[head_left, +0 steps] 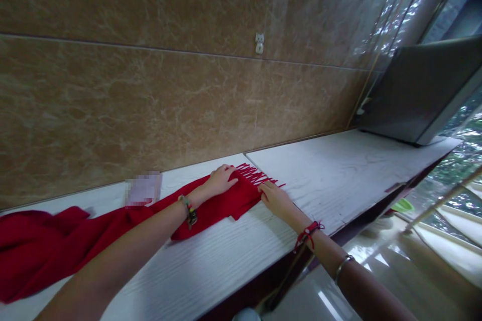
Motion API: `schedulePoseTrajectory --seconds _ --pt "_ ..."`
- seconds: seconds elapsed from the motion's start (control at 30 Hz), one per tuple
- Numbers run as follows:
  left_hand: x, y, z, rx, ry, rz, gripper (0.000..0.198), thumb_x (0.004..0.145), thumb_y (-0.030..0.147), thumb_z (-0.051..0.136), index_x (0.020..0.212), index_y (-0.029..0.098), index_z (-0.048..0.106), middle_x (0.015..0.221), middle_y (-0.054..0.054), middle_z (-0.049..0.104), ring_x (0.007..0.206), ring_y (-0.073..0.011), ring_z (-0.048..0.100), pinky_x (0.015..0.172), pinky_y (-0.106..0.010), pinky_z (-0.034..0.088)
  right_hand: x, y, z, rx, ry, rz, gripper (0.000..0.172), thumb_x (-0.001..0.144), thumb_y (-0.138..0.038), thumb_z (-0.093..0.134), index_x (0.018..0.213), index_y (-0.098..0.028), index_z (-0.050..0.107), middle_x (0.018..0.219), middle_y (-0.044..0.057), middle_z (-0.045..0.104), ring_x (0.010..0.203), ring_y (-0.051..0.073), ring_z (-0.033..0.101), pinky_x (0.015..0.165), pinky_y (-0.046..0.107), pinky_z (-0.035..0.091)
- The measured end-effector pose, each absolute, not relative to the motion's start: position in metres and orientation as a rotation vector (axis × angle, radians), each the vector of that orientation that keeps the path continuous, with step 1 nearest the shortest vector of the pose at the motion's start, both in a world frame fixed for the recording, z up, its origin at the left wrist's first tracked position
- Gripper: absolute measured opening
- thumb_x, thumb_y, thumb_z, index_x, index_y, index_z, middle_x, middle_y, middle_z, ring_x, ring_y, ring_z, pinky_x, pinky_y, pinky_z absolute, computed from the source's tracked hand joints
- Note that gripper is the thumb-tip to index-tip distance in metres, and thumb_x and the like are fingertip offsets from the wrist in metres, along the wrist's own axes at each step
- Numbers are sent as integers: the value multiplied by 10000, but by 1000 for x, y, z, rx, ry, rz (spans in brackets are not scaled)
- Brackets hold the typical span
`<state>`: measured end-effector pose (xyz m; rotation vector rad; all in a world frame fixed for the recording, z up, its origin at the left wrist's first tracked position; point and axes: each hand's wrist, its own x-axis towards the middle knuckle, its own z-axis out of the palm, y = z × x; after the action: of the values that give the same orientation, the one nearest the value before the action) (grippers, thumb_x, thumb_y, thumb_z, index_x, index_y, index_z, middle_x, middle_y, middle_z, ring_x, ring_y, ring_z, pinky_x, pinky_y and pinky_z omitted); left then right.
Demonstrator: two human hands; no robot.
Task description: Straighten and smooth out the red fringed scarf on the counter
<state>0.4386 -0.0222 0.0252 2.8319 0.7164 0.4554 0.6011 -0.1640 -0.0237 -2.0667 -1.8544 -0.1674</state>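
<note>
A red scarf [211, 213] with a fringe [253, 173] at its far right end lies along a white wood-grain surface [320, 175]. Its left part is bunched and runs out of the frame. My left hand [223, 180] rests on the scarf near the fringed end, palm down with the fingers extended. At the near corner of that end, my right hand [273, 198] has its fingers curled in on the scarf's edge beside the fringe. Beaded and red string bracelets are on my wrists.
A pale packet [145, 189], partly blurred out, lies behind the scarf against the brown tiled wall [150, 95]. A dark grey box-shaped appliance [417, 90] stands at the surface's far right end. Below the front edge are a shiny floor and a green bowl [402, 205].
</note>
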Motion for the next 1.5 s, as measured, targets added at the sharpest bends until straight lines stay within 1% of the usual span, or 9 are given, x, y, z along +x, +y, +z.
schedulePoseTrajectory --seconds 0.17,0.43,0.7,0.9,1.07,1.17,1.27,1.37,1.5 --pt "350 -76 22 3118 539 262 520 775 434 509 1248 238 421 1199 -98 439 1106 -251 417 925 -385 348 599 -167 -19 -2090 -1834 -173 202 800 -103 413 914 -166 567 959 61 589 881 148 537 756 225 395" --pt "263 -62 17 3229 734 72 597 757 37 419 1310 245 332 1166 -98 515 1027 -211 517 861 -340 416 595 -166 -14 -2234 -1789 -338 218 861 -156 375 983 -179 554 1021 74 603 930 161 542 761 239 400" --pt "254 -57 5 3205 535 288 634 780 -26 328 1295 344 322 1195 -43 481 1049 -171 510 872 -316 432 584 -163 -9 -2261 -1827 -347 256 798 -84 413 991 -142 571 1008 96 594 975 181 515 829 282 396" --pt "254 -45 5 3109 470 385 471 800 -1 321 1139 267 507 1261 -41 420 1066 -155 495 892 -285 423 537 -156 3 -1697 -2259 -497 291 803 -106 455 1057 -178 578 1072 85 561 1014 189 476 877 337 384" --pt "254 -42 5 3111 595 436 281 842 101 345 941 183 595 1171 -76 494 960 -164 547 835 -296 454 520 -147 -3 -1625 -2408 -426 324 807 -102 462 1110 -165 558 1029 91 600 966 176 525 856 320 409" --pt "254 -47 5 3134 575 398 236 851 217 394 984 175 585 1072 -81 553 958 -191 545 830 -319 456 522 -148 -6 -1676 -2363 -364 382 802 -89 449 1171 -158 516 1062 92 603 966 174 544 851 309 422" --pt "253 -49 4 3113 578 408 295 823 299 462 1081 182 544 1142 -91 521 1021 -219 514 847 -342 451 525 -152 -7 -1700 -2285 -267 380 815 -153 463 1193 -168 497 1094 86 598 988 181 548 855 313 430" --pt "252 -42 2 3044 603 417 283 819 167 423 1073 183 546 1168 -81 496 1016 -187 519 858 -316 450 525 -154 -8 -1681 -2244 -195 385 826 -194 464 1210 -176 479 1135 84 580 1018 182 540 865 315 430" --pt "254 -31 -3 2937 542 615 410 781 20 349 1135 178 484 1167 -65 483 1046 -144 487 925 -304 413 526 -147 -12 -1674 -2256 -192 419 825 -103 391 1230 -191 450 1129 81 578 1002 162 550 853 311 437"
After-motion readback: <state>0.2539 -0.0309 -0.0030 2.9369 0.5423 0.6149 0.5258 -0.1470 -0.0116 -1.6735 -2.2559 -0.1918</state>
